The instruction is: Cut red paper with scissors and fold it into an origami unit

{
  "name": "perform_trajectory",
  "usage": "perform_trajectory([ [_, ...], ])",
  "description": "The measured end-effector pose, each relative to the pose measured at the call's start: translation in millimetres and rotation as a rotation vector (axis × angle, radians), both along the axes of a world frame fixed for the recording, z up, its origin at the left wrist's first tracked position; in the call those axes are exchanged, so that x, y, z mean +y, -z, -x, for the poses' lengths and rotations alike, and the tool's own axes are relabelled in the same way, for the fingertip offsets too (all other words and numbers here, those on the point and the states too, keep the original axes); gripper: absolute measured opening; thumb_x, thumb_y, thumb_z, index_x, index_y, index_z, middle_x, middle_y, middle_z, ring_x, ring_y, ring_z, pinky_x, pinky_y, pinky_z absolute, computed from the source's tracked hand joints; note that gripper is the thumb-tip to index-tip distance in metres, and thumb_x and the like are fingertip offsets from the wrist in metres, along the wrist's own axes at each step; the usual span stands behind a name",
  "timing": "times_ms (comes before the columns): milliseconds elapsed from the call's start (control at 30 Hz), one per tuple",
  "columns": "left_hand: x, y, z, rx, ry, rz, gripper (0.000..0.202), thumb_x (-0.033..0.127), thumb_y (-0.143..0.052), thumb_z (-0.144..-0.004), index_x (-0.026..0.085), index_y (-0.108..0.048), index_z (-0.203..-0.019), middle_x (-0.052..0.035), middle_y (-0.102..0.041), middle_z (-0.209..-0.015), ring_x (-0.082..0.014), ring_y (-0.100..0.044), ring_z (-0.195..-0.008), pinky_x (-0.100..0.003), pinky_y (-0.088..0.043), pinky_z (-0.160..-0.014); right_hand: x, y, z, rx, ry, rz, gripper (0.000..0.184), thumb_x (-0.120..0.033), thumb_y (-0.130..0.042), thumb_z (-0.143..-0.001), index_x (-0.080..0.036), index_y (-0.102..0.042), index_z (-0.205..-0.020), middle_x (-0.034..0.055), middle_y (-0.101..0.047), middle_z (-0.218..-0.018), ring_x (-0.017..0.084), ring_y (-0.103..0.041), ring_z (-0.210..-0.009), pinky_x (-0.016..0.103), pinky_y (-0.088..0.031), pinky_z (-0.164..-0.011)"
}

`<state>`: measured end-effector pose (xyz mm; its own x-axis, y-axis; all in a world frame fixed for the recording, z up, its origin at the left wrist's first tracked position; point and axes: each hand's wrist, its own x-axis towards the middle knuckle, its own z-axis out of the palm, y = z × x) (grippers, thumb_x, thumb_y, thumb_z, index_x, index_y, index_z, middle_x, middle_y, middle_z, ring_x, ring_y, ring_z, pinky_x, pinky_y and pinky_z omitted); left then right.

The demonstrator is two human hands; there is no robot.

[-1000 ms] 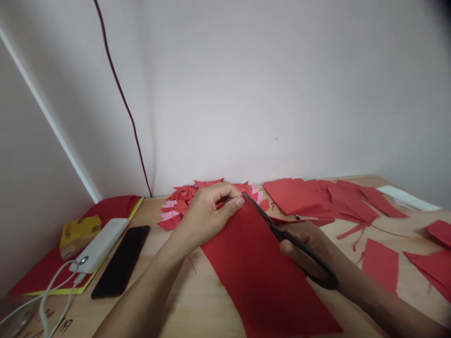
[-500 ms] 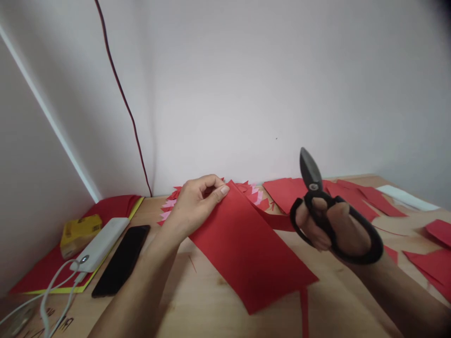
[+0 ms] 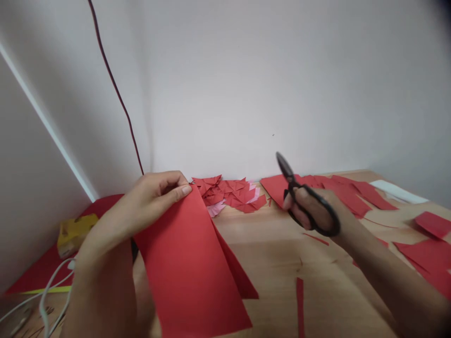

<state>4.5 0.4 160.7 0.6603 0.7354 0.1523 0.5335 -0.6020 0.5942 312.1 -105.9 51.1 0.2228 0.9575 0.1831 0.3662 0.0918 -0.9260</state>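
Note:
My left hand (image 3: 158,199) pinches the top corner of a red paper sheet (image 3: 192,267) between thumb and fingers. The sheet hangs down over the table, and a second red layer shows behind its right edge. In my right hand (image 3: 308,206) is a pair of black-handled scissors (image 3: 291,180), fingers through the loops, blades together and pointing up and left. The scissors are apart from the sheet. Behind the sheet lies a pile of folded red and pink paper pieces (image 3: 234,195) against the wall.
Red paper sheets (image 3: 345,195) lie along the back right, beside a white strip (image 3: 400,191). More red paper (image 3: 430,260) is at the right. Narrow red offcuts (image 3: 300,305) lie on the wooden table (image 3: 268,263). At left are a yellow packet (image 3: 75,232) and white cables (image 3: 45,300).
My left hand has moved left with the red sheet, which now hangs more upright. My right hand has shifted left with the scissors, away from the red strip. The phone is now mostly hidden.

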Motion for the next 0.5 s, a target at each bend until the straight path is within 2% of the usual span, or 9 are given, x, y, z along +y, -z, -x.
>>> perform_trajectory([
  [67,5,7.4,-6,0.130,0.003,-0.130,0.030,0.040,-0.047,-0.090,0.018,-0.052,-0.070,0.0011,-0.053,-0.065,-0.0120,-0.047,-0.060,-0.021,-0.035,-0.053,0,3.1,5,-0.090,-0.007,0.112,0.042,-0.057,-0.050,-0.083,-0.018,-0.059,-0.070,-0.0045,-0.043,-0.041,0.010,-0.036,-0.038,0.024,-0.025,-0.040],
  [133,11,16.5,-14,0.217,0.045,-0.165,0.029,0.036,-0.043,-0.091,0.018,-0.050,-0.069,0.0011,-0.053,-0.067,-0.0127,-0.045,-0.062,-0.023,-0.035,-0.057,1,7.3,10,-0.276,-0.051,0.161,0.039,-0.055,-0.055,-0.081,-0.019,-0.056,-0.066,-0.0029,-0.048,-0.048,0.010,-0.040,-0.043,0.023,-0.025,-0.043],
  [233,17,26.1,-25,0.187,0.100,-0.200,0.025,0.031,-0.042,-0.089,0.018,-0.050,-0.070,-0.0016,-0.056,-0.078,-0.0144,-0.048,-0.070,-0.025,-0.039,-0.066,5,15.3,14,-0.645,-0.100,0.221,0.042,-0.057,-0.055,-0.081,-0.019,-0.055,-0.064,0.0015,-0.056,-0.058,0.014,-0.050,-0.051,0.025,-0.027,-0.048],
  [300,18,27.4,-29,0.135,0.094,-0.223,0.024,0.030,-0.043,-0.088,0.017,-0.048,-0.069,-0.0032,-0.057,-0.086,-0.0151,-0.049,-0.076,-0.026,-0.039,-0.071,8,20.7,13,-0.836,-0.106,0.286,0.038,-0.053,-0.054,-0.083,-0.019,-0.058,-0.069,0.0046,-0.062,-0.063,0.017,-0.055,-0.055,0.026,-0.028,-0.049],
  [400,15,24.9,-29,0.130,0.063,-0.167,0.024,0.032,-0.042,-0.089,0.018,-0.049,-0.070,0.0001,-0.054,-0.075,-0.0138,-0.046,-0.069,-0.024,-0.036,-0.064,10,26.9,10,-1.028,-0.107,0.349,0.027,-0.043,-0.052,-0.085,-0.019,-0.061,-0.077,0.0083,-0.069,-0.075,0.021,-0.060,-0.060,0.028,-0.027,-0.050],
  [500,12,23.4,-30,0.121,0.067,-0.065,0.026,0.034,-0.042,-0.089,0.018,-0.051,-0.071,0.0024,-0.051,-0.068,-0.0121,-0.045,-0.063,-0.022,-0.033,-0.057,10,29.7,8,-1.099,-0.119,0.391,0.021,-0.035,-0.050,-0.086,-0.019,-0.062,-0.082,0.0107,-0.070,-0.083,0.023,-0.064,-0.067,0.028,-0.029,-0.052],
])
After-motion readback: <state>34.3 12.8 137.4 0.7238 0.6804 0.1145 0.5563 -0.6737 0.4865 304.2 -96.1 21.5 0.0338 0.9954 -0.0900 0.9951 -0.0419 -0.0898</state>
